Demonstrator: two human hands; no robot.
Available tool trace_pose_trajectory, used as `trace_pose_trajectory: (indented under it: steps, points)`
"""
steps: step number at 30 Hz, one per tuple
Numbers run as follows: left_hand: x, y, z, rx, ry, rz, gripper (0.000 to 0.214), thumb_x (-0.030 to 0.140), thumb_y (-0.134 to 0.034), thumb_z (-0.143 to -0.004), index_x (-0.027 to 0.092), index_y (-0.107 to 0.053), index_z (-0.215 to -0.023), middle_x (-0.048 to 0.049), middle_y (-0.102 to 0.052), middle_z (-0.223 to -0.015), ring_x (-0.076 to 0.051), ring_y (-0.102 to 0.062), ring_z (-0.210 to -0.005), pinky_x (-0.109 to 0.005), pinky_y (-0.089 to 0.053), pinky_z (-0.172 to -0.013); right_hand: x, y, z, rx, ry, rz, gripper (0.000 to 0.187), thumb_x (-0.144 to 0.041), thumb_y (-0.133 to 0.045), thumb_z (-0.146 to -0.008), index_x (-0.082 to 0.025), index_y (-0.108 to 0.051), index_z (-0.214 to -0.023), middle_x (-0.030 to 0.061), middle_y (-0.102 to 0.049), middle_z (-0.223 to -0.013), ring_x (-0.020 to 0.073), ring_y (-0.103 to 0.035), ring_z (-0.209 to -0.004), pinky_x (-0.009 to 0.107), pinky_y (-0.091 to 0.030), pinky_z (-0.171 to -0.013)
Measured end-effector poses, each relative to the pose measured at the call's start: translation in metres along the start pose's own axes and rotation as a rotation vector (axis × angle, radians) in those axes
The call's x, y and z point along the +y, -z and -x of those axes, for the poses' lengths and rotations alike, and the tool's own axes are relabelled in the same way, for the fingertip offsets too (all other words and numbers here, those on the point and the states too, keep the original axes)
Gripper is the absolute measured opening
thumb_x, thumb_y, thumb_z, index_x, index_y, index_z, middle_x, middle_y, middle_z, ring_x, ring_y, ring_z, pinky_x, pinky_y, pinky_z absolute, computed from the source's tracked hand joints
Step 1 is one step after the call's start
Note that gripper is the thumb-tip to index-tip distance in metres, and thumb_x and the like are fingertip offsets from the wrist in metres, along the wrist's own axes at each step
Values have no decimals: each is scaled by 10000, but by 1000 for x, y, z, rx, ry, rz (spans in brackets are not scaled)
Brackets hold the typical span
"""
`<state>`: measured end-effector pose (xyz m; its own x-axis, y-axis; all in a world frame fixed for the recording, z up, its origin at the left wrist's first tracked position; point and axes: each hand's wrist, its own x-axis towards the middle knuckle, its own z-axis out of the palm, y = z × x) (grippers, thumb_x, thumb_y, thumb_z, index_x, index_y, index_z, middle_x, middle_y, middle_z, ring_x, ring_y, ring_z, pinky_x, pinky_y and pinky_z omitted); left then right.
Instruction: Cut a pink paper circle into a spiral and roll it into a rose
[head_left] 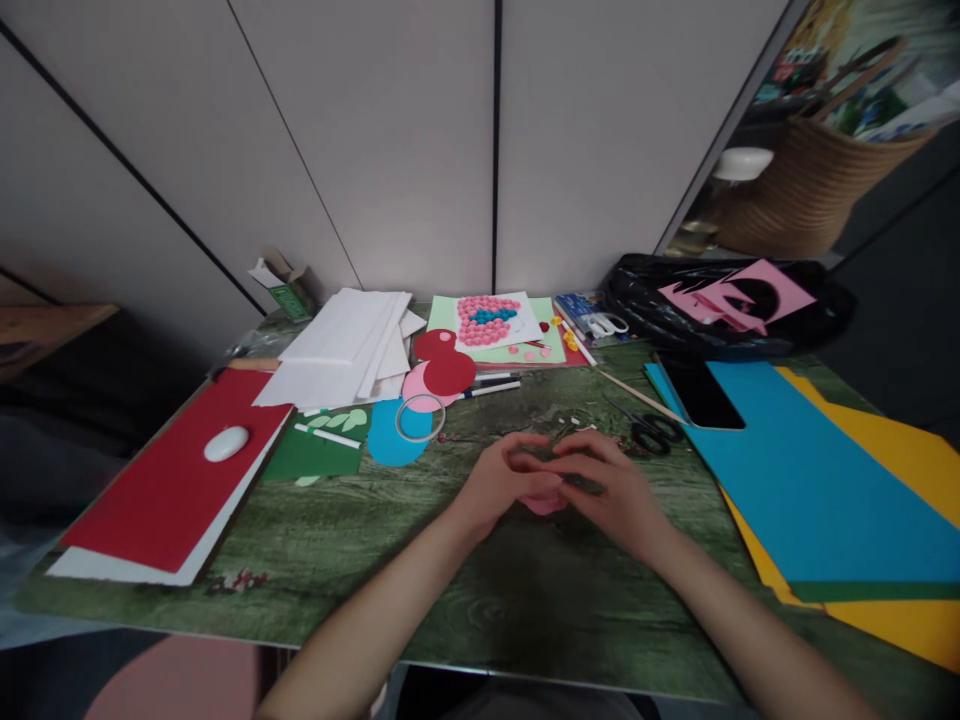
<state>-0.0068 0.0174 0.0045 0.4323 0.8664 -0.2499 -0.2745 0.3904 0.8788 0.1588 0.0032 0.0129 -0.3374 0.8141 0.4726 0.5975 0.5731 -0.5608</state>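
Over the middle of the table, my left hand (504, 482) and my right hand (616, 492) meet at the fingertips. Between them is a small pink paper piece (543, 503), its lower part showing beneath the thumbs. Both hands pinch it with curled fingers, which hide its upper part. Just beyond the right hand lie black-handled scissors (655, 434), and a few small white scraps (576, 421) sit behind the fingertips. Left of my left hand, a roll of tape (399, 420) rests on a blue paper circle (396, 452).
A paper picture with pink and blue balls (491, 318) lies at the back. White sheets (334, 340) and red card (172, 480) with a white mouse (226, 443) are left. Blue card (817, 480), a phone (699, 389) and a black bag (637, 305) are right.
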Motion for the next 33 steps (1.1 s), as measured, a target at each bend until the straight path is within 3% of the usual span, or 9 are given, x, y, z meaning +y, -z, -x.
trace_pose_trajectory:
  steps: [5,14,19,24,28,33]
  points:
    - [2,0,0,-7,6,5,508,193,-764,-549,148,-554,-1010,13,-626,-630,-85,-567,-523,-202,-430,-543,3,2,1,-1,54,28,145,-206,-593,-770,-253,-681,-875,54,-573,-924,199,-549,-879,363,-444,-768]
    - [8,2,0,-57,20,-126,523,219,-759,-549,147,-552,-1024,26,-600,-573,-87,-558,-504,-198,-406,-530,3,2,-2,-179,33,-100,181,-177,-553,-801,-245,-662,-928,54,-558,-982,171,-539,-929,308,-475,-785]
    - [9,1,0,-53,-4,-69,539,226,-761,-542,150,-542,-1028,-28,-656,-731,-121,-598,-592,-256,-449,-608,5,2,-1,-96,13,-90,118,-224,-582,-786,-241,-666,-867,50,-578,-940,186,-551,-901,347,-472,-780]
    - [11,3,-2,76,-106,-34,391,287,-714,-618,156,-576,-960,-41,-653,-816,-147,-604,-746,-273,-444,-697,5,4,-1,17,-50,-82,36,-253,-648,-731,-221,-638,-745,47,-579,-909,195,-559,-870,351,-472,-741]
    - [11,2,-3,161,-158,-77,312,271,-705,-624,162,-590,-894,-33,-639,-844,-158,-588,-827,-280,-436,-744,2,6,-2,49,-80,-72,91,-244,-662,-712,-205,-592,-669,47,-575,-879,197,-559,-848,360,-464,-736]
    - [9,-1,-1,175,-235,-286,269,268,-694,-631,155,-608,-859,-52,-630,-889,-169,-573,-840,-294,-432,-775,3,5,-2,60,-88,-94,129,-220,-673,-701,-202,-554,-653,46,-570,-889,191,-554,-854,349,-448,-744]
